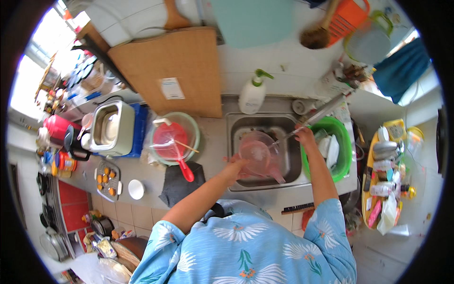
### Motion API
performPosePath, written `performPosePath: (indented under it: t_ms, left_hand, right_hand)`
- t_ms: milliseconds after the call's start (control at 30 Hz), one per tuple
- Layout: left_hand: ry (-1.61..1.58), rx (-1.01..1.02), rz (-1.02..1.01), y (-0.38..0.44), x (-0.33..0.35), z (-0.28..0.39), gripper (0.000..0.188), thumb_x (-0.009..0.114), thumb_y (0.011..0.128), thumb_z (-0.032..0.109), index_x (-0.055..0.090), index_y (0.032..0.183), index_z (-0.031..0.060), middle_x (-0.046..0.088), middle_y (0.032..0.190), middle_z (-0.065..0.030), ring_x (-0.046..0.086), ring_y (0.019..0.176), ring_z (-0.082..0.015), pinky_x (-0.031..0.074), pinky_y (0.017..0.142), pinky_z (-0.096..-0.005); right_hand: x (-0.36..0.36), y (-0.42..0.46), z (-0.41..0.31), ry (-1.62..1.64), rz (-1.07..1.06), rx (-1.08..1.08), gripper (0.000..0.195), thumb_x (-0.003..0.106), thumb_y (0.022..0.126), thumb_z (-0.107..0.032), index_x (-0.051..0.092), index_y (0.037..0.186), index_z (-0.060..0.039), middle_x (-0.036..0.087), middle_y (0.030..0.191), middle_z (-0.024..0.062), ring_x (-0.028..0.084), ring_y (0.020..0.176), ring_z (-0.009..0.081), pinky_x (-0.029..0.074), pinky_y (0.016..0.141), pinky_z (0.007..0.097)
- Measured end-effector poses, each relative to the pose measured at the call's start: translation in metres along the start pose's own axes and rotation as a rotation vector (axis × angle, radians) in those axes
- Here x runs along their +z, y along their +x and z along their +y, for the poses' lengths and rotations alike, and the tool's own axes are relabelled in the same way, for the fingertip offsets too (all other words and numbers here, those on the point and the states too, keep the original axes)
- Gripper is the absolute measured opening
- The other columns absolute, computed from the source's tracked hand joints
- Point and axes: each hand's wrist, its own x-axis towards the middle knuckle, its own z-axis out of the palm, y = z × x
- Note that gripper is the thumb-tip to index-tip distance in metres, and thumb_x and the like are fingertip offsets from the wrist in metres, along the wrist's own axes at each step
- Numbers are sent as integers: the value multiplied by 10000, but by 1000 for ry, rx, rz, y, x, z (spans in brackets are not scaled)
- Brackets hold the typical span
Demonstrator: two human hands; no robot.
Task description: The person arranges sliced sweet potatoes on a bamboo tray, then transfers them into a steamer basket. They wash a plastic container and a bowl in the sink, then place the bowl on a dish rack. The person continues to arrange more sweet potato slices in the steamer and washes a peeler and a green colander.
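My left hand (237, 167) grips the rim of a translucent plastic bowl (255, 152), tilted over the stainless steel sink (294, 170); something pinkish shows in or through it. My right hand (303, 135) is closed around the end of the metal faucet spout (315, 115) at the sink's right side, and water seems to run from it into the bowl. Small dark scraps lie in the sink behind the bowl. Beside my right forearm stands a green plastic basin (345, 152) holding white dishes (331, 151).
A white pump bottle (252, 97) stands behind the sink. Left of it are a pale green bowl (197, 131) with a red strainer (170, 135), a dark cloth (181, 184), a small white bowl (136, 189) and a tray (115, 170) with orange pieces. Cardboard (170, 67) leans on the wall.
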Motion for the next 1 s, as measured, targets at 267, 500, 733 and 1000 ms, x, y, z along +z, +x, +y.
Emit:
performPosePath:
  t_ms: [267, 500, 733, 1000]
  left_hand:
    - [1, -33, 61, -4, 9, 10, 202, 627, 896, 137, 555, 1082, 111, 594, 993, -56, 638, 875, -240, 587, 795, -437]
    - [74, -40, 25, -1, 9, 11, 441, 625, 897, 204, 450, 1301, 173, 560, 1116, -59, 600, 983, -231, 547, 866, -419]
    - [99, 15, -56, -6, 26, 17, 575, 613, 931, 230, 376, 1454, 199, 533, 1319, -57, 550, 1168, -231, 503, 951, -424]
    - [92, 78, -45, -25, 42, 31, 536, 584, 987, 316, 391, 1436, 96, 480, 1397, -94, 511, 1260, -245, 445, 1045, -436]
  right_hand:
    - [-15, 17, -10, -112, 45, -175, 272, 562, 836, -25, 639, 1096, -45, 678, 997, 68, 640, 882, 163, 491, 736, 285]
    - [-11, -50, 13, 31, 24, -39, 217, 535, 919, -84, 614, 1112, -23, 691, 1007, 114, 673, 899, 206, 528, 767, 310]
    - [28, -192, -34, 373, -530, 509, 357, 540, 1007, -419, 612, 1020, -70, 664, 805, 55, 612, 656, 160, 507, 644, 286]
    - [49, -217, -20, 374, -314, 230, 321, 530, 1018, -386, 577, 930, -81, 439, 608, -20, 391, 512, 95, 345, 496, 267]
